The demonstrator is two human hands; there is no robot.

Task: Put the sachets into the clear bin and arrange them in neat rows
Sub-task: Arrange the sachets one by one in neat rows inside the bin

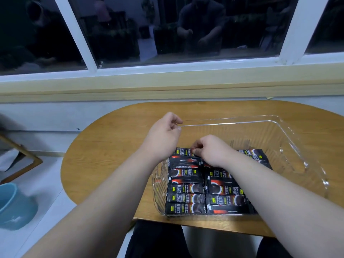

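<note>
Sachets (186, 189) sit in rows in the near half of the clear bin (279, 127), long axes 9-to-3. Your right hand (210, 151), the nearer one, pinches the far sachet (181, 152), which extends toward 9 o'clock. Your left hand (163, 131), fingers curled, grips the bin's rim at 11.

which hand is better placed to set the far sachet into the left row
Right hand: it already pinches that black coffee sachet inside the clear plastic bin. Left hand holds the bin's far rim.
</note>
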